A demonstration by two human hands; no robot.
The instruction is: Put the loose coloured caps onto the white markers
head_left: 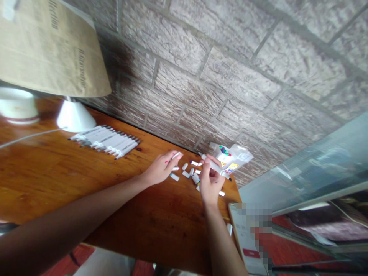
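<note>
Left forearm point(71, 226) nearest, 8 o'clock; left hand point(161, 168), 7 o'clock, pinching white cap point(176, 155). Right hand point(211, 182), 5 o'clock, pinching white marker point(215, 168). Loose caps point(195, 178) between hands; marker row point(107, 141) 9 o'clock.

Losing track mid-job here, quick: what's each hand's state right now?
Left hand: closed, holding a small white cap.
Right hand: closed, holding a white marker.

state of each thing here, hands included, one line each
left hand, closed on a white cap
right hand, closed on a white marker
row of markers, lying side by side
loose caps, scattered near the hands
translucent case, open or shut unclear
lamp, upright, lit or unlit unclear
cup, upright
</note>
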